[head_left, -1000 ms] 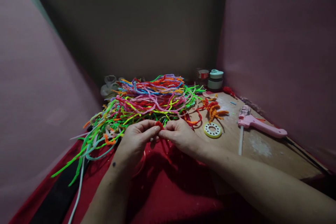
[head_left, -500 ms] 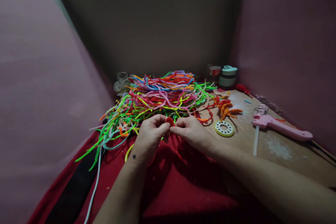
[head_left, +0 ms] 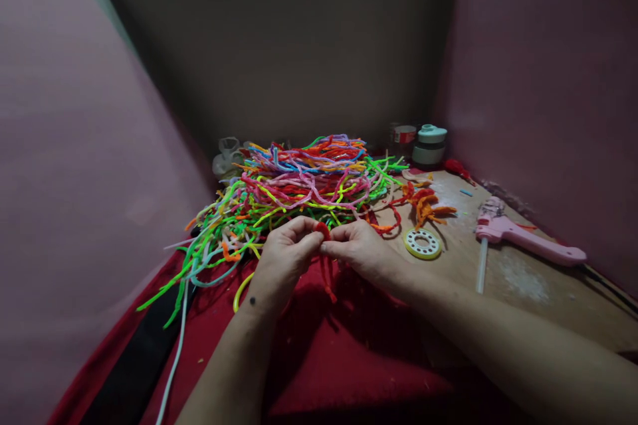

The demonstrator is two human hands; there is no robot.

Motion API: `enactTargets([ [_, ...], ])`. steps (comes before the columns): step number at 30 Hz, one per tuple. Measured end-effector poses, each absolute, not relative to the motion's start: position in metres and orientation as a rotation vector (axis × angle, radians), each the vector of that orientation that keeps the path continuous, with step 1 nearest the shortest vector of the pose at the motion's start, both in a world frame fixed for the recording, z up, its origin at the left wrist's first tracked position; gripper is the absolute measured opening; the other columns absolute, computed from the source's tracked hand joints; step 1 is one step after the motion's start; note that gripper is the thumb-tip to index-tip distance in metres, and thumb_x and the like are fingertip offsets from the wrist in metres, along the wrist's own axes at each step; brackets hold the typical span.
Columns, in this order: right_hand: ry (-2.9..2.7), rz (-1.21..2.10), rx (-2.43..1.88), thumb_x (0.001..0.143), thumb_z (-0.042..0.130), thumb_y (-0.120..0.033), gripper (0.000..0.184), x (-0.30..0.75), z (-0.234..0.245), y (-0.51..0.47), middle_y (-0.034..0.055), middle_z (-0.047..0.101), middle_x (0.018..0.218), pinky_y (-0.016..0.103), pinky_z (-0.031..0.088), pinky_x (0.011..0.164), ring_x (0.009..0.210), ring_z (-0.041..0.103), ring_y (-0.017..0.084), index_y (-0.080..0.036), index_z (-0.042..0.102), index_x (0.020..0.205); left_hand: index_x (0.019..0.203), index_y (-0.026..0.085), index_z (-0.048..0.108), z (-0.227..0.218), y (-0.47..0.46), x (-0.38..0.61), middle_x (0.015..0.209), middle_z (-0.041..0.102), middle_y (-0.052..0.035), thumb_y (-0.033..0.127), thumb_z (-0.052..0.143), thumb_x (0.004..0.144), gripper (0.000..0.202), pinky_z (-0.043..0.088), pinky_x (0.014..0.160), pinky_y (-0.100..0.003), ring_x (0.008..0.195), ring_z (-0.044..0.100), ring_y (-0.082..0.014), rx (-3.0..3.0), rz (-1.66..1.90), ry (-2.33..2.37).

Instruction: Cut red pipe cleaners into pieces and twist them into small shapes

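Observation:
A red pipe cleaner is pinched between my two hands, curled at the top, with its loose ends hanging below the fingers. My left hand is closed on it, thumb against forefinger. From the other side, my right hand grips the same piece, its fingertips almost touching the left ones. Part of the pipe cleaner is hidden by the fingers. Just beyond the hands lies a big heap of pipe cleaners in many colours.
At the right, a pink glue gun with a clear stick lies on the wooden board. Nearer stand a tape roll and an orange pipe-cleaner piece. A mint-lidded jar stands behind. A white cable crosses the red cloth.
The view has shifted slightly, so the table things sit a little further left. Both hands keep their pinch, and the hanging ends of the red pipe cleaner have swung a little left.

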State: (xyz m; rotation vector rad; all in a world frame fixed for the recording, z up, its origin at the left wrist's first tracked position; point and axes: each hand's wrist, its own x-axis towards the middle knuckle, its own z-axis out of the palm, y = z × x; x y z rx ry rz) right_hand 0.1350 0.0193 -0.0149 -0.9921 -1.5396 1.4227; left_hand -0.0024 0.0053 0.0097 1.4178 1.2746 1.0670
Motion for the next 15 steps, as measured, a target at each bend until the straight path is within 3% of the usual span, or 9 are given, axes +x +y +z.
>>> enactTargets([
  [9,-1.545,1.492,-0.935,0.065,0.062,-0.031,0.021,0.1357,-0.0159,0.0207,-0.0061,0.038,0.047,0.024,0.021,0.046,0.046,0.027,0.006,-0.013,0.056,0.055,0.082,0.016,0.057,0.0181,0.0029,-0.0069,0.054,0.044,0.0071,0.029,0.063,0.071,0.017,0.025,0.039,-0.015,0.043,0.033,-0.0029,1.394,0.963,1.249],
  [15,-1.564,1.527,-0.97,0.065,0.059,-0.026,0.014,0.1356,-0.0148,0.0184,-0.0061,0.038,0.046,0.024,0.021,0.047,0.046,0.027,0.006,-0.013,0.06,0.059,0.072,0.013,0.063,0.0165,0.0039,-0.0044,0.059,0.052,0.0031,0.027,0.068,0.068,0.016,0.031,0.046,-0.014,0.05,0.04,-0.0035,1.459,1.084,1.298],
])
